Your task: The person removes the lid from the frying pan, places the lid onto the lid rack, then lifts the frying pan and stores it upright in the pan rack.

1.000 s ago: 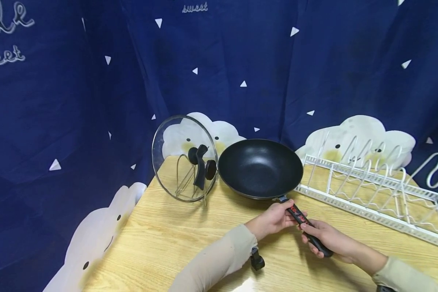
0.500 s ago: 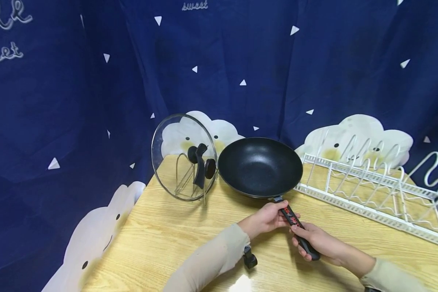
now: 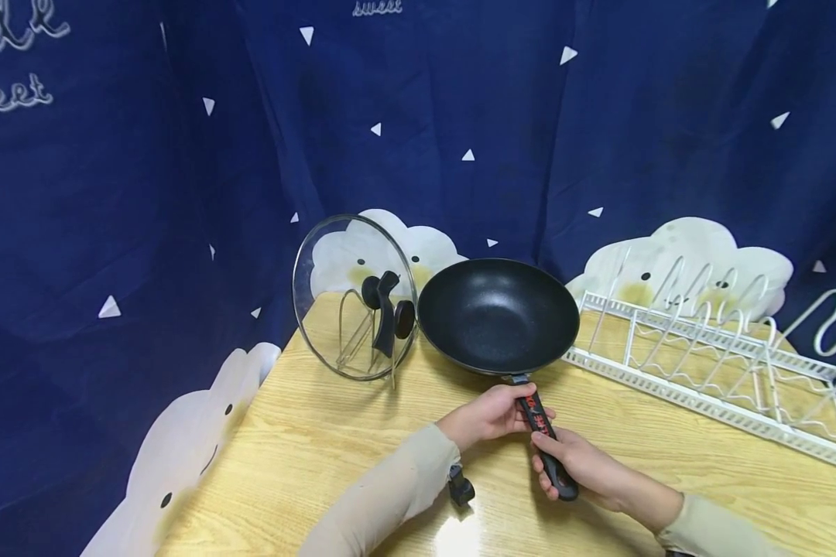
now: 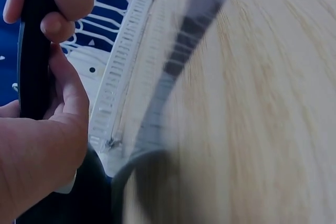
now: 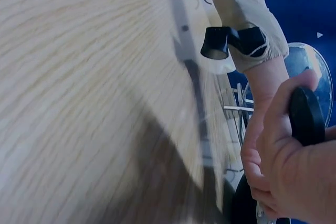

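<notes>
A black wok [image 3: 498, 317] sits in the middle of the head view, its handle [image 3: 545, 433] pointing toward me. My left hand [image 3: 495, 414] grips that handle near the pan, thumb on top and fingers underneath. Further down, my right hand [image 3: 581, 464] holds the same handle close to its end. In the left wrist view both hands wrap the dark handle [image 4: 34, 51]. The right wrist view shows the handle's end [image 5: 306, 116] in my right hand [image 5: 294, 166]. Whether the wok's base touches the table cannot be told.
Left of the wok, a glass lid [image 3: 320, 340] with a black knob stands upright in a wire stand [image 3: 351, 348]. A white wire dish rack [image 3: 683, 394] stands to the right. All are on a wooden table [image 3: 306, 464] before a blue curtain [image 3: 418, 100].
Both hands have swung the wok's handle leftward, so it now points more straight toward me. The pan itself has stayed nearly in place; lid and rack have not moved.
</notes>
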Available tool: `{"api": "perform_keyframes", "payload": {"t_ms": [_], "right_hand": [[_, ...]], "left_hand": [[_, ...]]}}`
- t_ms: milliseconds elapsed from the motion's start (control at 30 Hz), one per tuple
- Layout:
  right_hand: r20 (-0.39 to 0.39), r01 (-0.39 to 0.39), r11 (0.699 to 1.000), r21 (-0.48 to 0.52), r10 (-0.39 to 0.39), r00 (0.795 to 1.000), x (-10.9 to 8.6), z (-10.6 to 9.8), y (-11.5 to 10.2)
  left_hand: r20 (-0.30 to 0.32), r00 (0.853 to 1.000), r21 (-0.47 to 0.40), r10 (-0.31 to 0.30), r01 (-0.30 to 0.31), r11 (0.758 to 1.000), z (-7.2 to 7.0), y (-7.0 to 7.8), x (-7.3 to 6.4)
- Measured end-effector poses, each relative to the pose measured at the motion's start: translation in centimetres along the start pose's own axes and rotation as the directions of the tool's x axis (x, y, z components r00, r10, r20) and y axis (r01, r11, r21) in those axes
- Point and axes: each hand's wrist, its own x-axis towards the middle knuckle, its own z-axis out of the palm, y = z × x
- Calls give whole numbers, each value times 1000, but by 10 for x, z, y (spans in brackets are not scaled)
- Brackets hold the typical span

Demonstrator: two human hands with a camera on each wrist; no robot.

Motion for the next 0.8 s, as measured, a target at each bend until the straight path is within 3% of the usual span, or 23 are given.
{"api": "perform_keyframes", "payload": {"t_ms": [200, 500, 700, 800], "right_hand": [[-21, 5, 1000, 20, -4, 1000, 7, 10, 1], [-39, 22, 997, 69, -19, 999, 16, 24, 1], [-62, 41, 993, 112, -35, 997, 20, 34, 1], [-87, 44, 992, 118, -33, 996, 24, 39, 0]], "left_hand": [[40, 999, -5, 8, -8, 1000, -9, 0, -4], [97, 995, -183, -21, 39, 982, -17, 1, -6], [50, 998, -251, -29, 41, 967, -17, 1, -4], [21, 1000, -260, -3, 8, 965, -17, 1, -3]]}}
